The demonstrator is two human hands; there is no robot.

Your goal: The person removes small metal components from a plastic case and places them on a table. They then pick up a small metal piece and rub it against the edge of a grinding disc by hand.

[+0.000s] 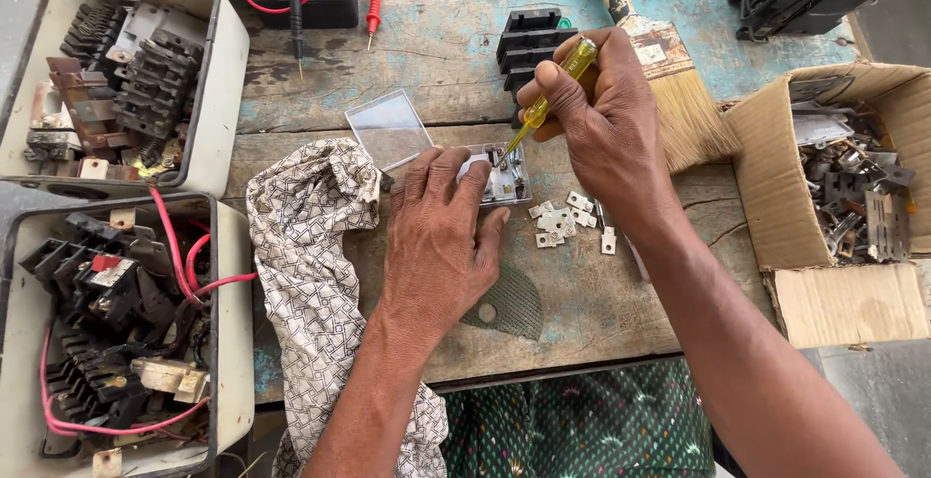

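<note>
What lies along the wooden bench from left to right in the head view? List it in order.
White open box of black switch parts with red wires → patterned black-and-white cloth → left hand → small pale metal pieces → right hand gripping a yellow-handled screwdriver → cardboard box of grey metal scrap.

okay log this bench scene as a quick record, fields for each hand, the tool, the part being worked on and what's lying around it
left hand: flat on small white component
right hand: grips yellow screwdriver
tool tip: on the component
beside it: small metal plates, clear plastic cover, patterned cloth, paintbrush
right edge: cardboard box of metal parts
</note>
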